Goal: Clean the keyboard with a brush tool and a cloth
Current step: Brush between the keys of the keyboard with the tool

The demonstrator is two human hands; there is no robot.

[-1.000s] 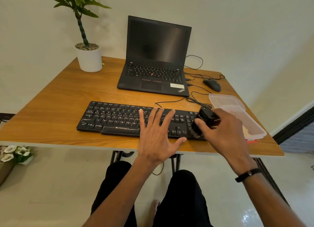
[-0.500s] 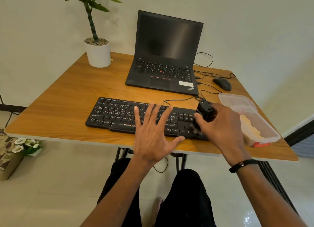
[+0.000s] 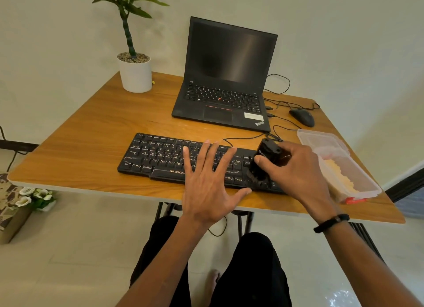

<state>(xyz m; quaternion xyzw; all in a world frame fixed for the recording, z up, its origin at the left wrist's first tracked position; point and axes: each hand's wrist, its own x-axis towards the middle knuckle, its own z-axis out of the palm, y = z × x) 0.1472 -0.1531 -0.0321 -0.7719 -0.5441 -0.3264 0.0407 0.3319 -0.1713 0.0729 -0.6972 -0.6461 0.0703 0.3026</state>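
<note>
On the floor at far left stands a patterned box [image 3: 9,205] with white flowers [image 3: 34,197] beside it. On the desk [image 3: 91,146], the far left corner carries a plant [image 3: 134,54] in a white pot. Near the front edge lies the keyboard [image 3: 160,157], black, running left to right. My left hand [image 3: 206,187] lies flat over its middle, fingers straight and spread, palm down, holding nothing; whether it presses on the keys or hovers just above them I cannot tell. Behind the keyboard, further back, the laptop [image 3: 224,77] stands open with a dark screen. My right hand [image 3: 296,171] is curled round the brush [image 3: 263,162], a stubby black tool, tilted, with its bristle end down on the keys at the right end of the keyboard. A black band [image 3: 330,223] sits on that wrist. Cables run from the laptop's right side to a mouse [image 3: 301,117] at the far right. Just right of my right hand is a clear plastic box [image 3: 339,159], lid open, with something pale yellow inside; I cannot tell what it is.
</note>
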